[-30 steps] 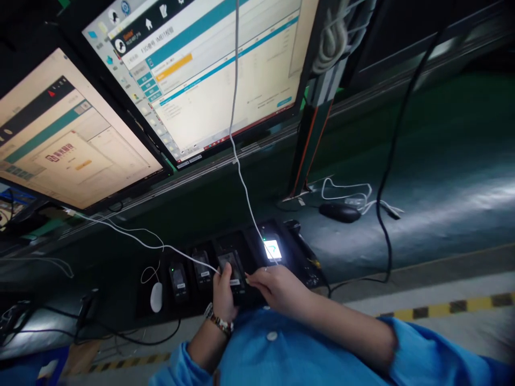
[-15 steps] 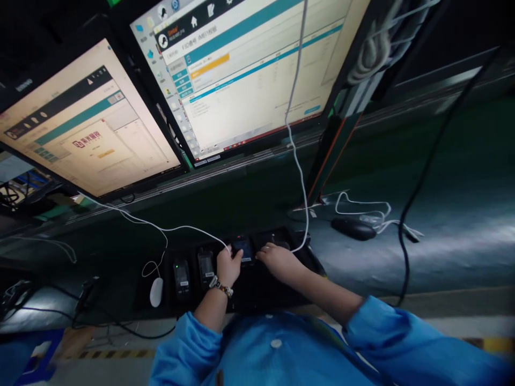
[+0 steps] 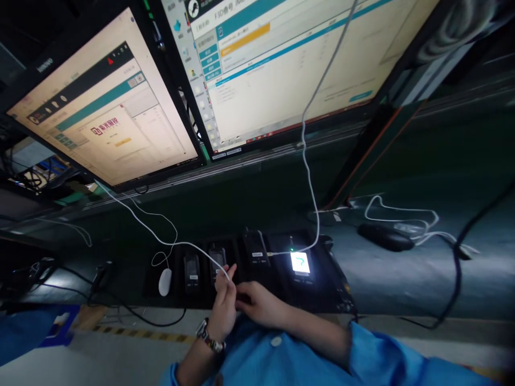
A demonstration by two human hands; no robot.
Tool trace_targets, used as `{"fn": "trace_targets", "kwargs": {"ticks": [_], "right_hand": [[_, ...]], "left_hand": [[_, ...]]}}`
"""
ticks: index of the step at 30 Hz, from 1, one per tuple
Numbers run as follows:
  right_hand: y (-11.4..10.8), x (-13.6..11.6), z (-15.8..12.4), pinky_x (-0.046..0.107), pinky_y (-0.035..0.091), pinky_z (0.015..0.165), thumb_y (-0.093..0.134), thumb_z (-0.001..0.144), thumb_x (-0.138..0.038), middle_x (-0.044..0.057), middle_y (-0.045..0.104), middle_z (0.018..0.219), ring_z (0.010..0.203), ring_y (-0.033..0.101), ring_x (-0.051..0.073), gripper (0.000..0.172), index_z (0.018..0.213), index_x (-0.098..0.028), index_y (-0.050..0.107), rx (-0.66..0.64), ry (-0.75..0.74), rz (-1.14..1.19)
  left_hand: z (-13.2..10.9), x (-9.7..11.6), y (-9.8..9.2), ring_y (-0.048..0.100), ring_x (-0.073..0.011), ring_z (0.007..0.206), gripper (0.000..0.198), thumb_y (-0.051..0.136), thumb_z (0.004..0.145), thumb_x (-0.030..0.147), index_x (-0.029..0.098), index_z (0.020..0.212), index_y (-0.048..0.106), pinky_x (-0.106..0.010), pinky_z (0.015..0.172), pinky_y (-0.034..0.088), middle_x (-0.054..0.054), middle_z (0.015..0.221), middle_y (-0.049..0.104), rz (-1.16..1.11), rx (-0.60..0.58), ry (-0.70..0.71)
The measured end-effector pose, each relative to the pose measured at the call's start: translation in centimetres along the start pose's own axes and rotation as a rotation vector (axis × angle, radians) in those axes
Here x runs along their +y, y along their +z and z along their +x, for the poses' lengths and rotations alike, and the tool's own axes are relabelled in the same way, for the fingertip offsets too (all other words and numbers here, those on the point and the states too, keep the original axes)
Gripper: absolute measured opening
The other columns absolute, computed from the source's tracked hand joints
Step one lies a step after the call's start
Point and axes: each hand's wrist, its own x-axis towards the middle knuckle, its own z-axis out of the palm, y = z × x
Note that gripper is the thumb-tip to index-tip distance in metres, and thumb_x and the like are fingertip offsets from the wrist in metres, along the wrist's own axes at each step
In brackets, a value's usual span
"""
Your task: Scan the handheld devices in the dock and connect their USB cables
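My left hand (image 3: 225, 303) is closed on a white cable (image 3: 194, 246) that runs down from the left monitor. Close against it, my right hand (image 3: 261, 304) has its fingers curled; whatever they hold is hidden. Ahead of my hands several black handheld devices lie in a row on a black tray (image 3: 241, 297). The rightmost device (image 3: 300, 264) has a bright lit screen and a small green light. Beside the dark device (image 3: 256, 250) to its left lies the plug of another white cable (image 3: 313, 188); I cannot tell whether it is plugged in. My left hand partly covers another device (image 3: 218, 256).
A white mouse (image 3: 164, 282) lies at the tray's left end, near a dark device (image 3: 192, 272). Two monitors, a left one (image 3: 108, 107) and a right one (image 3: 289, 80), stand behind. A black corded object (image 3: 385, 237) rests on the bench at right.
Both hands have drawn back from the devices toward my body and come together. The rightmost device's screen now shows brightly. The view has shifted, and the leftmost device's green light no longer shows.
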Motion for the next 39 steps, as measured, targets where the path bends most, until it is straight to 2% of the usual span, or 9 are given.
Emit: {"fn": "trace_targets", "kwargs": {"ticks": [3, 7, 11, 15, 18, 23, 27, 32, 39], "right_hand": [[0.1, 0.7, 0.1, 0.023, 0.034, 0.05, 0.064, 0.068, -0.028, -0.002, 0.056, 0.054, 0.051, 0.046, 0.01, 0.015, 0.062, -0.015, 0.063, -0.019, 0.06, 0.133], [-1.1, 1.1, -0.1, 0.021, 0.024, 0.043, 0.057, 0.06, -0.03, -0.007, 0.042, 0.046, 0.042, 0.033, 0.006, 0.013, 0.061, -0.019, 0.05, 0.059, 0.124, 0.367], [-2.3, 0.9, -0.7, 0.02, 0.018, 0.041, 0.053, 0.057, -0.029, -0.01, 0.035, 0.048, 0.04, 0.025, 0.005, 0.015, 0.064, -0.021, 0.043, 0.091, 0.14, 0.563], [-2.6, 0.9, -1.2, 0.02, 0.017, 0.042, 0.058, 0.056, -0.026, -0.009, 0.036, 0.048, 0.041, 0.025, 0.004, 0.017, 0.063, -0.02, 0.044, 0.086, 0.132, 0.656], [-2.4, 1.0, -1.2, 0.02, 0.017, 0.042, 0.061, 0.056, -0.025, -0.009, 0.039, 0.049, 0.043, 0.028, 0.004, 0.017, 0.063, -0.019, 0.046, 0.094, 0.125, 0.685], [-2.4, 0.9, -1.2, 0.02, 0.015, 0.042, 0.067, 0.06, -0.025, -0.01, 0.04, 0.049, 0.041, 0.025, 0.003, 0.021, 0.067, -0.018, 0.049, 0.099, 0.12, 0.705], [-2.3, 0.6, -1.2, 0.019, 0.013, 0.041, 0.07, 0.061, -0.025, -0.011, 0.038, 0.048, 0.04, 0.023, 0.003, 0.023, 0.069, -0.018, 0.05, 0.076, 0.126, 0.701], [-2.0, 0.4, -1.2, 0.02, 0.013, 0.041, 0.068, 0.059, -0.023, -0.012, 0.037, 0.047, 0.039, 0.022, 0.002, 0.022, 0.067, -0.019, 0.048, 0.057, 0.134, 0.707], [-1.5, 0.5, -0.9, 0.019, 0.012, 0.041, 0.066, 0.058, -0.02, -0.011, 0.038, 0.047, 0.04, 0.023, 0.002, 0.02, 0.066, -0.019, 0.048, 0.048, 0.134, 0.73]], "left_hand": [[0.0, -0.8, -0.4, 0.027, -0.0247, 0.144, 0.062, 0.039, 0.088, 0.063, 0.026, 0.135, 0.055, -0.036, 0.121, 0.011, -0.008, 0.15, 0.043, 0.057, -0.05, 0.043], [1.8, -1.2, -1.3, 0.045, -0.0314, 0.129, 0.057, 0.047, 0.088, 0.048, 0.015, 0.134, 0.053, -0.044, 0.113, 0.03, -0.018, 0.137, 0.053, 0.326, 0.187, 0.102], [3.2, -1.5, -1.2, 0.042, -0.0376, 0.129, 0.064, 0.061, 0.077, 0.029, 0.006, 0.135, 0.048, -0.048, 0.108, 0.034, -0.024, 0.135, 0.049, 0.727, 0.228, 0.081], [3.6, -1.4, -0.5, 0.041, -0.0386, 0.129, 0.069, 0.066, 0.072, 0.021, 0.003, 0.134, 0.045, -0.046, 0.108, 0.034, -0.027, 0.135, 0.046, 0.806, 0.242, 0.043], [3.8, -1.0, -0.3, 0.048, -0.0396, 0.123, 0.076, 0.076, 0.062, 0.02, 0.005, 0.13, 0.046, -0.046, 0.102, 0.039, -0.026, 0.129, 0.048, 0.745, 0.227, -0.023], [4.2, -1.3, -0.5, 0.057, -0.0367, 0.11, 0.074, 0.086, 0.041, 0.014, 0.016, 0.107, 0.054, -0.043, 0.096, 0.04, -0.017, 0.116, 0.057, 0.359, 0.216, -0.117], [4.3, -2.2, -0.7, 0.065, -0.0295, 0.095, 0.066, 0.084, 0.052, 0.024, 0.017, 0.109, 0.052, -0.038, 0.087, 0.045, -0.012, 0.1, 0.066, 0.184, 0.174, -0.128], [4.7, -3.0, -1.4, 0.066, -0.0247, 0.094, 0.046, 0.078, 0.061, 0.024, 0.018, 0.102, 0.057, -0.035, 0.087, 0.046, -0.009, 0.097, 0.071, 0.004, 0.105, -0.148], [4.7, -3.3, -1.5, 0.065, -0.0243, 0.092, 0.045, 0.077, 0.061, 0.021, 0.018, 0.102, 0.057, -0.034, 0.085, 0.045, -0.009, 0.096, 0.07, 0.026, 0.086, -0.097]]}}
